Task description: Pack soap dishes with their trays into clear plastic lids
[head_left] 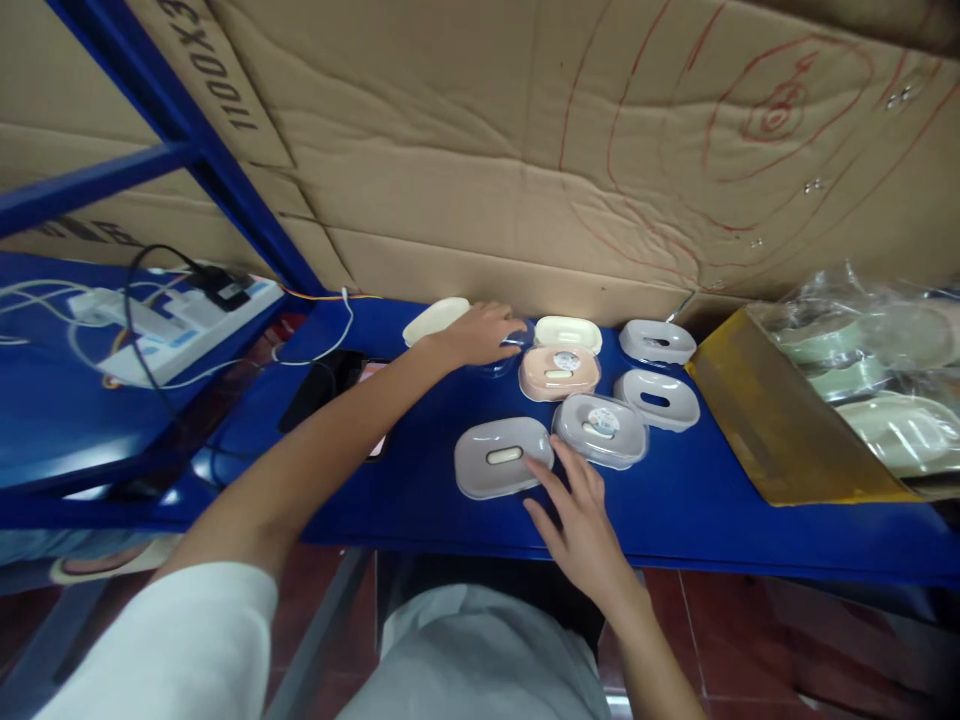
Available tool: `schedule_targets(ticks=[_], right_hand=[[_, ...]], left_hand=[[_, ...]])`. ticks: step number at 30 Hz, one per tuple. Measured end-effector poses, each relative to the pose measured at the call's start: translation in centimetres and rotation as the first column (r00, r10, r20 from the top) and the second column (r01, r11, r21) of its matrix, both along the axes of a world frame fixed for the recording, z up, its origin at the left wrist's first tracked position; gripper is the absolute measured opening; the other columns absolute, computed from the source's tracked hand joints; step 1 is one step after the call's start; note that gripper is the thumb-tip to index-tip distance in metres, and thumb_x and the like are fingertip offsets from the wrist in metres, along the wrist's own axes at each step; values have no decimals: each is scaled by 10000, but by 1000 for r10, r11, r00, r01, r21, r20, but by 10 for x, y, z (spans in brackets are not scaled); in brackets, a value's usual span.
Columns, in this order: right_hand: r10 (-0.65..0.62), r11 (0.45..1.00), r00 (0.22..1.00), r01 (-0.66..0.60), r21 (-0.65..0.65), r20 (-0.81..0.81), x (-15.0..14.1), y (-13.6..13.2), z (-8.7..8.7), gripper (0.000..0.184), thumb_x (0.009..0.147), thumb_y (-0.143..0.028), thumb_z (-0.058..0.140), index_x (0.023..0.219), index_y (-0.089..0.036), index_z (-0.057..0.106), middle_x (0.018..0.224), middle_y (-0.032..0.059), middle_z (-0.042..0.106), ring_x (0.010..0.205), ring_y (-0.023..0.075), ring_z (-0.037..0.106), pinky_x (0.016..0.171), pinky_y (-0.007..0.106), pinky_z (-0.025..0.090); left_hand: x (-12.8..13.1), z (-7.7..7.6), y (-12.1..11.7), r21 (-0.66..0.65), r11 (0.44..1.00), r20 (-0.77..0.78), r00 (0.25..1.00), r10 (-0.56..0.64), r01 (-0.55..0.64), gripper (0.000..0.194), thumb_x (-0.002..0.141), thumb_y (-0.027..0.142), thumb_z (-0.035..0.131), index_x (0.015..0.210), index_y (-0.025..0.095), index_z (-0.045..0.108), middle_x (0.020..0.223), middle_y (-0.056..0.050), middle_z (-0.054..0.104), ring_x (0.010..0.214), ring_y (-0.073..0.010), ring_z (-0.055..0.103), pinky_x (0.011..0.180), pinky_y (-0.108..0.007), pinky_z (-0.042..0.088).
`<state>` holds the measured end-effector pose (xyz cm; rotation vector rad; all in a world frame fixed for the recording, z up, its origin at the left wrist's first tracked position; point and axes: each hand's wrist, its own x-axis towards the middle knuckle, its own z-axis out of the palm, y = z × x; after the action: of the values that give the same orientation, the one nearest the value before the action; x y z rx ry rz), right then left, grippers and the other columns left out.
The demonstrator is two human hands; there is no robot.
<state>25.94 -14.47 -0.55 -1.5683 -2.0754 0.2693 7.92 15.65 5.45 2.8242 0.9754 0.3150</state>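
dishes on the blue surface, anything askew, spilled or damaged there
Nothing looks spilled or clearly damaged. The cream dish at the back left, beside the left hand, seems slanted compared with the other dishes. Further left, loose cables cross untidily over the power strip.

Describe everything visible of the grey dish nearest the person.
The grey dish is shallow, a rounded oblong, smooth and plastic-looking, with a cream oblong piece in its middle. It lies open side up on the blue table, left of a clear-covered dish. The right hand has fingertips at its right end.
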Motion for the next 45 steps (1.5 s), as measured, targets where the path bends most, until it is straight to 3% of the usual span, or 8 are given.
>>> schedule_targets(ticks=[6, 11, 14, 17, 22, 27, 36, 45], right_hand=[[14, 1000, 1000, -14, 4, -23, 0, 1, 0, 464, 1108, -360, 538, 1570, -318, 528, 1744, 127, 381, 1591, 365, 402, 1213, 629, 471], [19, 1000, 999, -19, 6, -34, 0, 1, 0, 465, 1103, -354, 544, 1567, -320, 534, 1735, 129, 398, 1578, 373, 426, 1204, 638, 482], [9, 1000, 997, -9, -3, -78, -1, 0, -1, 551, 1102, -356, 548, 1641, -345, 437, 1733, 124, 405, 1579, 372, 432, 1210, 644, 480], [-29, 1000, 983, 29, -5, -184, -1, -1, -3, 675, 1099, -343, 554, 1715, -354, 279, 1718, 132, 429, 1590, 353, 427, 1239, 639, 465], [-65, 998, 946, 68, -1, -318, 0, -1, -8, 763, 1087, -334, 586, 1739, -334, 190, 1729, 134, 418, 1595, 325, 434, 1260, 604, 470], [-65, 998, 951, 55, -40, -303, -1, -1, -4, 736, 1096, -341, 577, 1736, -359, 213, 1758, 117, 378, 1607, 324, 416, 1252, 592, 482], [-25, 999, 974, 30, 15, -227, 0, 1, -7, 681, 1099, -285, 574, 1714, -411, 309, 1706, 83, 474, 1565, 313, 485, 1241, 579, 504], [-24, 992, 983, 46, 118, -183, -1, 0, -10, 731, 1072, -227, 632, 1708, -414, 324, 1624, 99, 576, 1475, 299, 596, 1187, 556, 570]], left_hand=[[-10, -12, -11, -119, 993, -15, 1000, -14, 13, 640, 966, 509, 713, 1543, 265, 585, 1613, -175, 489, 1448, -375, 529, 1172, -537, 440], [-18, -3, -25, -137, 990, 84, 995, 45, -33, 648, 1036, 481, 618, 1611, 219, 477, 1570, -147, 563, 1470, -305, 526, 1240, -489, 408], [-25, 11, -68, -90, 991, 245, 963, 116, -96, 571, 1044, 468, 608, 1547, 212, 518, 1584, -144, 555, 1504, -324, 494, 1285, -536, 359], [-37, 18, -129, -94, 995, 314, 949, 17, 13, 526, 1045, 491, 636, 1502, 253, 534, 1638, -132, 506, 1527, -322, 489, 1269, -525, 409], [-52, 1, -192, -62, 993, 222, 972, -82, 98, 471, 1058, 425, 650, 1490, 277, 532, 1698, -146, 452, 1550, -351, 471, 1219, -535, 462], [-54, -19, -195, -74, 987, 184, 974, -129, 144, 462, 1039, 339, 662, 1478, 261, 543, 1707, -153, 447, 1575, -366, 441, 1218, -572, 457], [-59, -29, -200, 21, 986, 135, 976, -169, 168, 583, 1048, 431, 670, 1581, 261, 505, 1725, -166, 427, 1606, -391, 395, 1258, -603, 416], [-60, -36, -204, 132, 975, 40, 982, -185, 178, 696, 1097, 447, 595, 1711, 285, 311, 1767, -171, 346, 1641, -397, 326, 1282, -600, 375]])
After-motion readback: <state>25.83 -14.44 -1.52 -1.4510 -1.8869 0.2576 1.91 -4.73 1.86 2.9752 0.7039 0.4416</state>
